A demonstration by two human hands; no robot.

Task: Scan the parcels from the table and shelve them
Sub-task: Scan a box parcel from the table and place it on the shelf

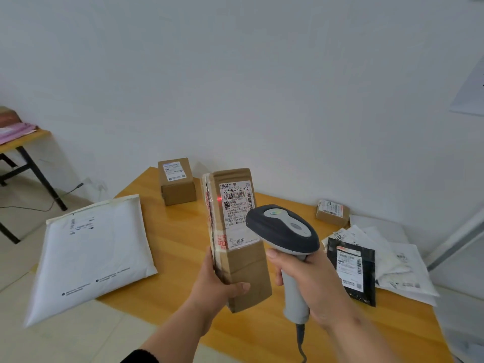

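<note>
We held the long cardboard parcel (237, 231) upright above the tabletop (180, 231) w/ left hand (217, 284) gripping its lower end — right hand (311, 281) wrapped round the barcode scanner (285, 237), red dot on the label.

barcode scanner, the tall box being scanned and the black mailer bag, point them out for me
barcode scanner (284, 229), head view, on its dark head
tall box (248, 271), head view, on the bare cardboard below the label
black mailer bag (365, 286), head view, on the black plastic right of its label
</note>
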